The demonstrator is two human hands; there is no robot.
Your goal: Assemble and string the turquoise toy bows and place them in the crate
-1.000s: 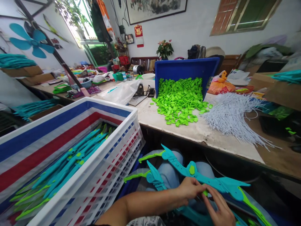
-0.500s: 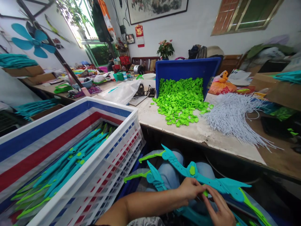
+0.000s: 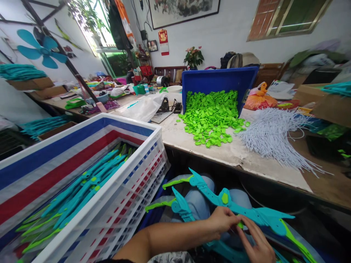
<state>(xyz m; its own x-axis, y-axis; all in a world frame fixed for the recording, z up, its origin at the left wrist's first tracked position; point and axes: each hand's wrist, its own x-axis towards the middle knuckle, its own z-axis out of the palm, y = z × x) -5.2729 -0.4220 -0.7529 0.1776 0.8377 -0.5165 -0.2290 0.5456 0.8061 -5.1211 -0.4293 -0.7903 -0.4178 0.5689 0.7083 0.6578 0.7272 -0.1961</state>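
Observation:
My left hand and my right hand meet at the fingertips over my lap. Pinched between them is a small green plastic piece, mostly covered by the fingers. Just beyond my hands, a teal toy bow with light green limb tips lies across my knees, a green hexagonal piece set at its middle. A second teal toy bow lies nearer me, partly hidden under my left forearm and hands.
At my left stands a white slatted crate with a striped lining, holding several teal bows. On the table, a tipped blue bin spills green pieces. White strings lie to its right. The table edge runs beyond my knees.
My hands keep the same pinch on the green piece, and the bows lie as before. Only the camera view has shifted slightly.

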